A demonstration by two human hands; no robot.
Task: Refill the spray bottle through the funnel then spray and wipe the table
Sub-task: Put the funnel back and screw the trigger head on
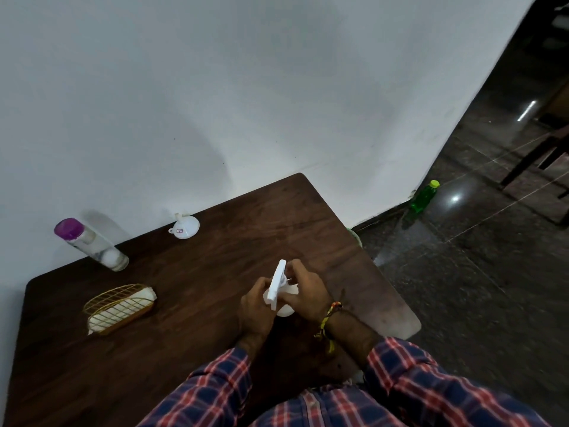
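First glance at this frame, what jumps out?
Both hands, left hand and right hand, grip a white plastic spray bottle over the dark wooden table at centre. At the far edge by the wall lie a small white funnel and a clear purple-capped bottle. A green bottle stands on the floor, right.

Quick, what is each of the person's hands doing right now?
Left hand: fingers curled round the body of the white spray bottle, holding it.
Right hand: gripping the same bottle near its neck, by the spray head.
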